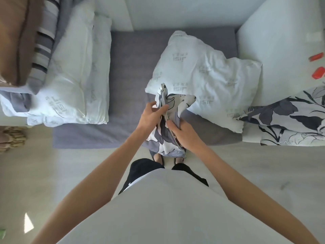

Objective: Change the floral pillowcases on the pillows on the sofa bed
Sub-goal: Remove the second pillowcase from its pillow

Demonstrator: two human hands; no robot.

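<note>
Our fingers pinched the floral pillowcase's edge, left hand and right hand gripping it at 12 o'clock, likely finding its opening; bare pillow waited at 1 o'clock on the sofa bed.

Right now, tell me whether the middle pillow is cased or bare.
Bare: the middle pillow shows only its white printed ticking; both hands grip the floral pillowcase in front of it.

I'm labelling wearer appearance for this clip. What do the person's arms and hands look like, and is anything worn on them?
Both arms are bare along their whole visible length, with no sleeves in view. The left hand and right hand wear no gloves; no rings, watch or bracelets are visible. Fingers look slender.
</note>
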